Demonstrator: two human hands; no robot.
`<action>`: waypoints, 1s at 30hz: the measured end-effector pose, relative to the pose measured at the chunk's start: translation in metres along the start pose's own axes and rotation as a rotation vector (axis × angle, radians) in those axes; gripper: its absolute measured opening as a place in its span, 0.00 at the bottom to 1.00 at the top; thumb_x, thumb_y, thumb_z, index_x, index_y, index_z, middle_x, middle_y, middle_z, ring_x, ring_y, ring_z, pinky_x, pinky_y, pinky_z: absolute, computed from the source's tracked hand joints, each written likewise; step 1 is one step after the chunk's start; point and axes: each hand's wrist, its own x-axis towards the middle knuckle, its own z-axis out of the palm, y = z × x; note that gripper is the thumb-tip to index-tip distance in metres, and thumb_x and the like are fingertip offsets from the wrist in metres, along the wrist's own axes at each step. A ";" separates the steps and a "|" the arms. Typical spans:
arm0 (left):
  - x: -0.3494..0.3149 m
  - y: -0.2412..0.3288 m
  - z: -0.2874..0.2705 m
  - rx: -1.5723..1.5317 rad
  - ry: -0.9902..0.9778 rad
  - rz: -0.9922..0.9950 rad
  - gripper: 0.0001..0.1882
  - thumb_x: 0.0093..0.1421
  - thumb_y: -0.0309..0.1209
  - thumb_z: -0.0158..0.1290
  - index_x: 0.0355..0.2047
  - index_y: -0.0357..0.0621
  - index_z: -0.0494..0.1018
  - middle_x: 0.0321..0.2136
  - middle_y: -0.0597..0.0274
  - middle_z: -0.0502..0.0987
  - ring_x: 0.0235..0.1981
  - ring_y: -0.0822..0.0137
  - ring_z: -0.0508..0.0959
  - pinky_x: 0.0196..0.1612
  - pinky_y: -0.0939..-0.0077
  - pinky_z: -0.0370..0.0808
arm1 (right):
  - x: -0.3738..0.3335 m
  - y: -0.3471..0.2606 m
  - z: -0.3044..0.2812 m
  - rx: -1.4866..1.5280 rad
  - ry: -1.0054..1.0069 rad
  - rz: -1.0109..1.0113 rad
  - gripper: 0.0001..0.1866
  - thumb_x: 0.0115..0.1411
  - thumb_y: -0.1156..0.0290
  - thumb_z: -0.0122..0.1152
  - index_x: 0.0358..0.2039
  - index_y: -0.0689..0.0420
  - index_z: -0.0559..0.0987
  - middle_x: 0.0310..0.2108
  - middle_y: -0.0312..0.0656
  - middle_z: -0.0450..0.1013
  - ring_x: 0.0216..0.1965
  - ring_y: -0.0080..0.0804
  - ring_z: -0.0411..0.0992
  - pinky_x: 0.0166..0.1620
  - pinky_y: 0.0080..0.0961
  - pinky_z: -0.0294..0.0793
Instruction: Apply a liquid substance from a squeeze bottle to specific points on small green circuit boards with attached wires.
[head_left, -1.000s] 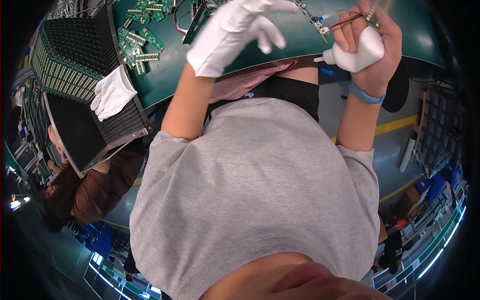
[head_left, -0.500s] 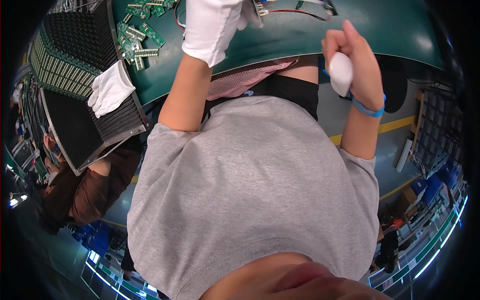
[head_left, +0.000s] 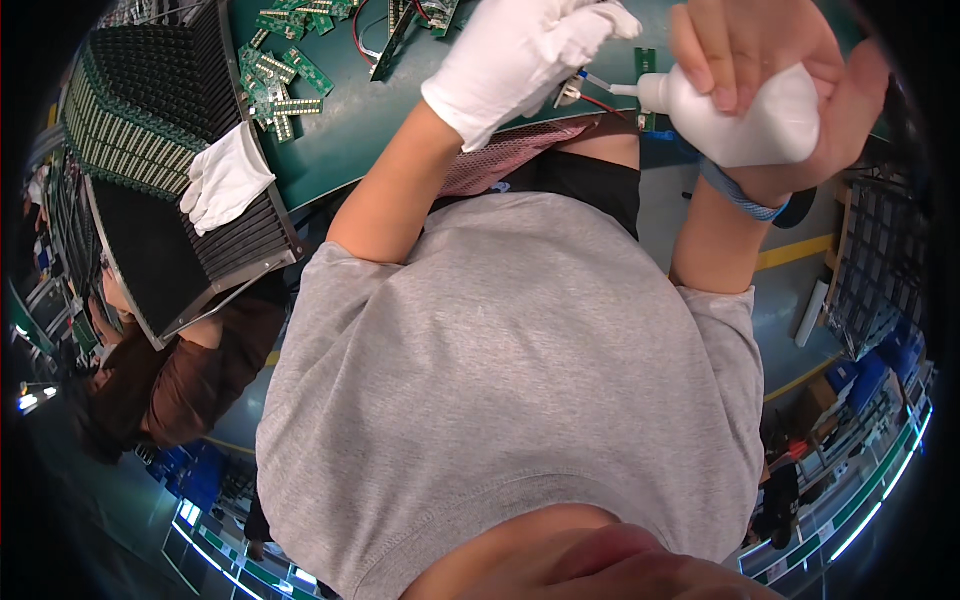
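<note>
right hand (head_left: 770,90) is bare and wrapped tight around a white squeeze bottle (head_left: 745,115), fingers over the top, thumb side behind. bottle's long axis runs roughly level across the view, body at the right, thin nozzle (head_left: 612,88) pointing left toward the other hand. left hand (head_left: 520,55) wears a white glove and is curled shut on a small part with a red wire (head_left: 600,103) trailing off it; the part itself is mostly hidden in the glove, so its kind can't be told. nozzle tip sits just beside the gloved fingers, near touching the held piece, at the near edge of the green bench (head_left: 350,130). so the key relation: dispense point lies directly left of the right hand, along the bottle axis, and the left hand is the one already on it. both hands meet above the bench edge, in front of the torso. off to the left on the bench: a loose white glove (head_left: 225,180) lying on a dark ribbed tray (head_left: 170,250), plus scattered small green circuit boards (head_left: 280,85), well apart from both hands.
</note>
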 end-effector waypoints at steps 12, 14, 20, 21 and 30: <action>-0.002 0.009 -0.002 -0.390 -0.127 -0.331 0.19 0.49 0.38 0.52 0.40 0.41 0.70 0.34 0.50 0.73 0.34 0.51 0.74 0.37 0.65 0.71 | -0.007 0.022 0.006 -0.196 0.068 0.043 0.38 0.64 0.42 0.19 0.08 0.56 0.61 0.06 0.37 0.55 0.08 0.26 0.53 0.15 0.21 0.58; 0.005 0.016 -0.013 -0.205 -0.141 -0.147 0.22 0.48 0.41 0.54 0.40 0.41 0.69 0.34 0.51 0.73 0.35 0.51 0.74 0.36 0.65 0.71 | -0.009 0.025 0.006 -0.163 0.095 0.056 0.38 0.64 0.43 0.19 0.08 0.56 0.61 0.06 0.37 0.55 0.08 0.26 0.53 0.15 0.21 0.58; 0.004 0.022 -0.012 -0.208 -0.148 -0.218 0.22 0.48 0.42 0.54 0.39 0.43 0.69 0.33 0.52 0.72 0.34 0.51 0.73 0.36 0.65 0.71 | -0.011 0.032 0.005 -0.105 0.096 0.068 0.37 0.64 0.43 0.20 0.07 0.56 0.60 0.05 0.37 0.54 0.08 0.26 0.53 0.15 0.21 0.57; 0.005 0.021 -0.012 -0.209 -0.148 -0.216 0.22 0.48 0.42 0.54 0.39 0.43 0.69 0.33 0.52 0.72 0.34 0.51 0.73 0.36 0.65 0.71 | -0.010 0.033 0.003 -0.054 0.100 0.064 0.37 0.64 0.43 0.20 0.07 0.56 0.60 0.05 0.37 0.54 0.08 0.26 0.53 0.15 0.21 0.57; 0.003 0.014 -0.004 -0.192 -0.164 -0.186 0.27 0.49 0.45 0.53 0.44 0.37 0.68 0.37 0.46 0.73 0.40 0.48 0.73 0.41 0.64 0.71 | 0.000 0.016 -0.056 -0.014 -0.314 -0.012 0.28 0.63 0.48 0.30 0.15 0.54 0.63 0.15 0.36 0.59 0.18 0.23 0.58 0.27 0.21 0.58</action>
